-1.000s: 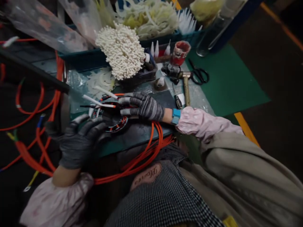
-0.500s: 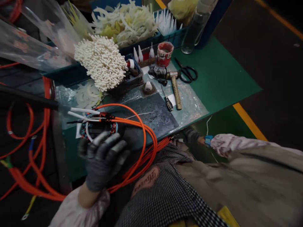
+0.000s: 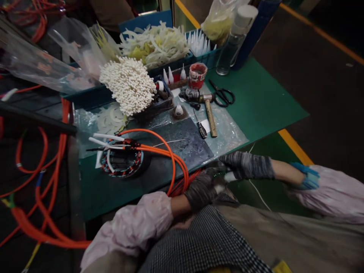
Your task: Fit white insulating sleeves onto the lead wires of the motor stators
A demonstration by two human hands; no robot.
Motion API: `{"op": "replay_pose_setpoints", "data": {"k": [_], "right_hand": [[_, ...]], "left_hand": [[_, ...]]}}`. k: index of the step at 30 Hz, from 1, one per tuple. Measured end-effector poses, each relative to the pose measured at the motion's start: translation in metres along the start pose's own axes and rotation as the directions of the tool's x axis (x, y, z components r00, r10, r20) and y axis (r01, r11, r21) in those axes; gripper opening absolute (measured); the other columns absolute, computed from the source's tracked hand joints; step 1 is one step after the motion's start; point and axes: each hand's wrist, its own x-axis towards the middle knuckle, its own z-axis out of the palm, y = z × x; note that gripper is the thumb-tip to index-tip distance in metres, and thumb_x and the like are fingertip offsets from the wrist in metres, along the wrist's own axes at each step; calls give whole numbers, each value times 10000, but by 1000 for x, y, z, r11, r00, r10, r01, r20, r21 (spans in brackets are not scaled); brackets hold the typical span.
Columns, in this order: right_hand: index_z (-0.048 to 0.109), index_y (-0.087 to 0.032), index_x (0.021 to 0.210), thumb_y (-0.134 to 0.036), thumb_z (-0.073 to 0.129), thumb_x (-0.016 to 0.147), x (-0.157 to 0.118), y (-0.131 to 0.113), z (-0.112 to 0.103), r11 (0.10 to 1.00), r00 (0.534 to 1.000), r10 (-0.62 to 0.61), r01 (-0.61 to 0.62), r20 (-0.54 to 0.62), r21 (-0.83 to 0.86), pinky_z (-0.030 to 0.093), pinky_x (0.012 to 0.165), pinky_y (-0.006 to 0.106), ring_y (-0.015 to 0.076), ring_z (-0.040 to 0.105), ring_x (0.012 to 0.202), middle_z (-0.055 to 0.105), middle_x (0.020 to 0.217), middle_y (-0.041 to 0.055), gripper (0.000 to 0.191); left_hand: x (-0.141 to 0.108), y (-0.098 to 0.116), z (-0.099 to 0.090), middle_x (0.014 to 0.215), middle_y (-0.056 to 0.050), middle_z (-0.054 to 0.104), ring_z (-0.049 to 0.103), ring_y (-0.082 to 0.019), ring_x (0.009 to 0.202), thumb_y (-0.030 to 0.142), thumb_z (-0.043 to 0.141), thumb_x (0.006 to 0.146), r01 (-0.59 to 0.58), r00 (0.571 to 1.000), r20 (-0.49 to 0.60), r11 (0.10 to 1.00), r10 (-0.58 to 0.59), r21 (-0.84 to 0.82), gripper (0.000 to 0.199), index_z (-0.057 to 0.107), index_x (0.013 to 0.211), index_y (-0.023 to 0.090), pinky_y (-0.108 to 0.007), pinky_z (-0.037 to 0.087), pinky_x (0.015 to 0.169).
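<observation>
wound coil [image 3: 123, 163] lies on bench, well left of both hands.

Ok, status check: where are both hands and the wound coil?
Left hand and right hand gloved, meeting at the near bench edge, grip unclear. Stator coil alone on the bench. Orange leads loop from it toward the hands.
</observation>
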Motion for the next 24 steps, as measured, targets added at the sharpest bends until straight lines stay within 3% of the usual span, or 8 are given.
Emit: {"op": "replay_pose_setpoints", "data": {"k": [4,8,12,14,18,20,22,24], "right_hand": [[783,-202,1309,-421,735,1055,-6,-40,-22,972,977,-213,215,-31,92,660,958,355,223,786,1086,797,1196,103,339],[745,-270,1440,-333,745,1061,-7,-51,-19,888,887,-457,460,-61,30,626,1112,364,219,744,1270,746,1368,110,383],[752,-210,1345,-217,588,1132,6,-45,-3,861,857,-505,509,-105,14,644,1083,321,177,768,1209,787,1281,109,269],[748,-166,1283,-250,633,1123,14,-44,0,818,817,-570,574,-84,30,647,1069,312,178,774,1187,787,1244,133,215],[750,-170,1269,-244,650,1118,20,-43,-1,758,756,-650,652,-81,12,643,1065,315,176,777,1186,793,1205,133,195],[753,-192,1280,-303,665,1121,17,-43,-3,781,770,-620,623,-153,-30,664,977,287,168,804,1084,814,1148,110,213],[762,-224,1279,-406,682,1113,11,-43,-3,850,822,-523,522,-226,-71,676,856,267,166,815,943,831,1076,78,259],[789,-260,1238,-483,659,1112,4,-45,-1,905,859,-426,408,-283,-122,678,777,283,187,816,866,843,1028,66,287]], "left_hand": [[6,-2,-18,1324,-130,798,762,-273,1157,460,633,1075,107,991,-48,954,-125,-279,401,721,1342,174,-472,643,1057],[6,3,-57,868,-66,759,671,-176,772,716,806,900,305,952,102,868,-288,-392,602,792,1071,139,-304,579,720],[7,11,-80,797,-14,709,535,-113,587,719,832,880,364,924,270,838,-270,-407,750,719,1420,210,-246,446,554],[8,13,-86,923,-50,765,631,-148,673,682,830,902,327,929,297,864,-220,-382,753,677,1496,246,-269,519,611],[6,16,-90,1285,-132,785,749,-298,1180,621,821,930,190,962,250,930,-112,-313,682,687,1480,242,-418,646,981],[1,19,-88,1292,-130,786,760,-289,1165,604,735,1002,148,985,120,964,-123,-223,684,606,1563,234,-443,643,1031],[-6,24,-83,1177,-104,812,785,-260,1034,573,624,1079,103,994,-12,989,-105,-109,633,551,1602,223,-434,658,996],[-13,30,-77,1152,-90,826,802,-265,1013,538,623,1089,13,999,-29,1000,-13,-3,549,608,1541,228,-431,668,988]]}}
